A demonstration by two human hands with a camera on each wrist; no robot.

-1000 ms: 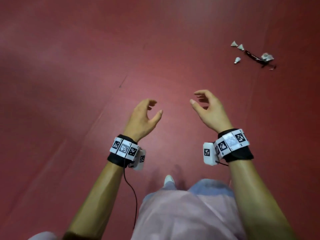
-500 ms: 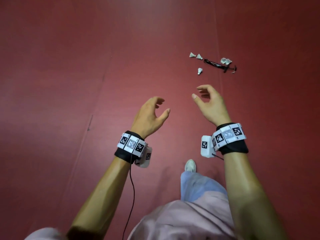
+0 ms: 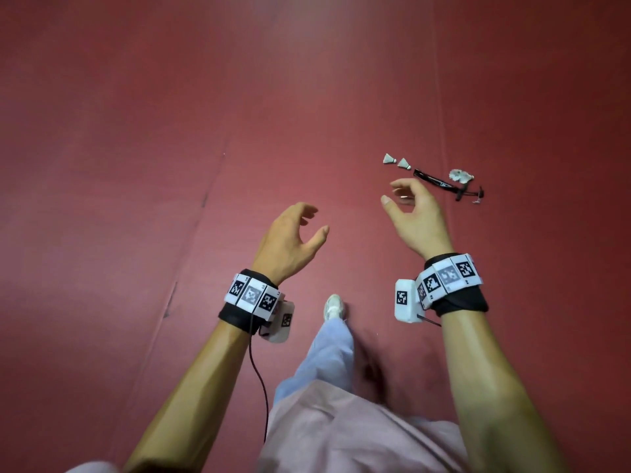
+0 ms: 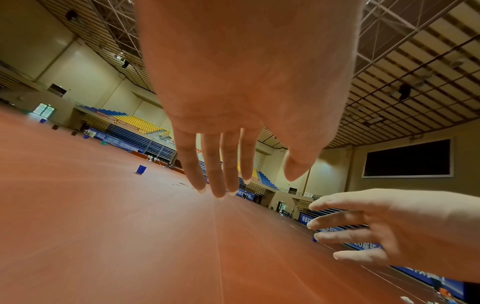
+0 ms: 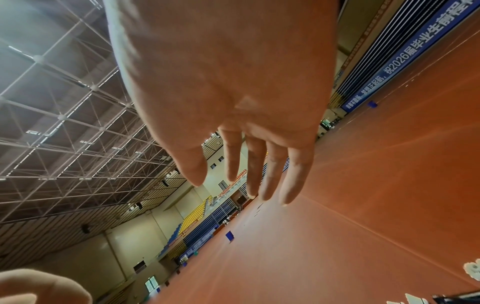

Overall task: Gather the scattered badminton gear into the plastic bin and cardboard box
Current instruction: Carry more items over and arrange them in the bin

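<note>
Left hand (image 3: 290, 238): grip loose, empty, well left of the black strap (image 3: 440, 181). Two shuttlecocks (image 3: 396, 162) just off the strap's left end. Right hand (image 3: 415, 213): grip wide, empty, nearer hand. Strap's long axis runs left-to-right on the floor (image 3: 136, 165), beyond the fingertips.

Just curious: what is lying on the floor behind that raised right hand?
Beyond the right hand: two white shuttlecocks, a black broken racket piece and a crumpled shuttlecock. Its fingers mostly cover another small pale item.
</note>
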